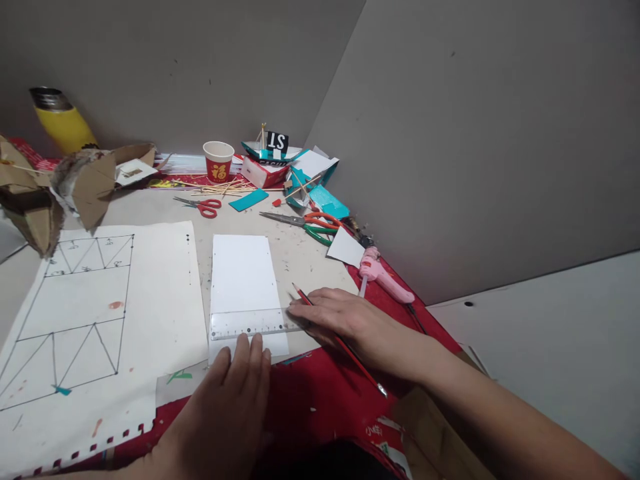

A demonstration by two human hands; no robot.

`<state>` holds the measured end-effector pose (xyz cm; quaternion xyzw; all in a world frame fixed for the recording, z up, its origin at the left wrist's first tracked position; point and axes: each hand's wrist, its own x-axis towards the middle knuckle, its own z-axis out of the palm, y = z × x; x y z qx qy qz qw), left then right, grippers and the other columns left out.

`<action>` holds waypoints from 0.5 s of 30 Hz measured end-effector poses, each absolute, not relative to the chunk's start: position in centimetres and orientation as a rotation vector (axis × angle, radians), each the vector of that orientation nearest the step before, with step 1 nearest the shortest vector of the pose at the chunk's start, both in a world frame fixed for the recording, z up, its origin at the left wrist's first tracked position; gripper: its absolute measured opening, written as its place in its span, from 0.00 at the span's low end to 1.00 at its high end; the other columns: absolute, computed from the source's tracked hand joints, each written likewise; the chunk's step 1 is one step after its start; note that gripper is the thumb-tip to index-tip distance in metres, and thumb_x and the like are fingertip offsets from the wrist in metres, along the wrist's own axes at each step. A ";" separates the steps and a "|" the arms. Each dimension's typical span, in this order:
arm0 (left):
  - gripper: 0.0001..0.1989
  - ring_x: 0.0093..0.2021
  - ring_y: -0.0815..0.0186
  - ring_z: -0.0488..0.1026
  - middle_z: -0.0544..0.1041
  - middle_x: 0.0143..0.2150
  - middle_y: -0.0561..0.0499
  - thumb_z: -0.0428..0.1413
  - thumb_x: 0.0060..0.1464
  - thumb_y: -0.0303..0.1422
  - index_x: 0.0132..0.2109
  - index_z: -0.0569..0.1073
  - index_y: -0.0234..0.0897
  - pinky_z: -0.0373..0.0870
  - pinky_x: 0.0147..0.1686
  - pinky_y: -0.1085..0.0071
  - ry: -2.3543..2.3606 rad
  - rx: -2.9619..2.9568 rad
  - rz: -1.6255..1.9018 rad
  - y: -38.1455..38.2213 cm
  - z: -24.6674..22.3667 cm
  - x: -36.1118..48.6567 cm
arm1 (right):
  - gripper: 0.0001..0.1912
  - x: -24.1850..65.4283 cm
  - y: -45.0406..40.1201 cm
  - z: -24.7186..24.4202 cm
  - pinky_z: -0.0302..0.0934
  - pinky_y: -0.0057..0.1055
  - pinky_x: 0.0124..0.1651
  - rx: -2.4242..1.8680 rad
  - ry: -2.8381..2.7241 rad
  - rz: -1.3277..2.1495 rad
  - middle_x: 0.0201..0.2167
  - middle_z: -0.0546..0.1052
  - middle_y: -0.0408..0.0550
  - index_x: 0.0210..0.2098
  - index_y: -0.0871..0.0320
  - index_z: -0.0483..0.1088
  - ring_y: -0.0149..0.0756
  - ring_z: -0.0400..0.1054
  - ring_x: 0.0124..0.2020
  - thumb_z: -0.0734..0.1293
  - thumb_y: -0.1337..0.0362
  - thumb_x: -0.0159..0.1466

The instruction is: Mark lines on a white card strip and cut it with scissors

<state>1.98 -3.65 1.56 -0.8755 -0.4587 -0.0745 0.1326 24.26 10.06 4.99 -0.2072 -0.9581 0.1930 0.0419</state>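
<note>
A clear plastic ruler (pixel 250 323) lies across the lower part of a white sheet of paper (pixel 244 270). My left hand (pixel 233 393) is open, its fingers stretched out with the tips on the paper at the ruler's near edge. Between the fingers of my right hand (pixel 350 323) is a red and black pencil (pixel 359 365), its point up and to the left, its eraser end toward me. That hand rests over the ruler's right end and hides it. Left of the sheet lies a larger paper (pixel 165 293) with ruled triangles and lines.
Red-handled scissors (pixel 206 207), larger scissors with orange and green handles (pixel 300 220) and a pink glue gun (pixel 383 275) lie around the work. Behind stand a paper cup (pixel 219 161), thin wooden sticks (pixel 235 188) and a yellow bottle (pixel 64 123). Cut cardboard (pixel 93 190) sits at left.
</note>
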 end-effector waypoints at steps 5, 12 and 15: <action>0.33 0.56 0.49 0.69 0.74 0.57 0.36 0.58 0.49 0.53 0.53 0.77 0.31 0.58 0.50 0.58 -1.351 -2.532 -0.213 -3.6 1.5 2.0 | 0.19 24.2 10.1 5.0 0.63 0.41 0.46 -0.641 -2.935 0.581 0.40 0.73 0.52 0.61 0.55 0.62 0.39 0.65 0.43 0.58 0.69 0.71; 0.34 0.57 0.47 0.68 0.73 0.58 0.33 0.55 0.53 0.53 0.57 0.74 0.31 0.57 0.51 0.56 -1.342 -2.591 -0.170 -3.4 1.8 1.8 | 0.19 24.1 10.0 5.2 0.63 0.40 0.45 -0.649 -2.923 0.568 0.40 0.74 0.53 0.60 0.56 0.64 0.40 0.66 0.42 0.58 0.69 0.71; 0.35 0.58 0.46 0.66 0.72 0.59 0.33 0.53 0.54 0.54 0.59 0.72 0.30 0.56 0.53 0.55 -1.339 -2.604 -0.158 -3.2 1.4 1.8 | 0.18 24.1 10.0 5.1 0.64 0.40 0.45 -0.645 -2.912 0.550 0.39 0.74 0.53 0.59 0.56 0.64 0.40 0.66 0.42 0.58 0.68 0.71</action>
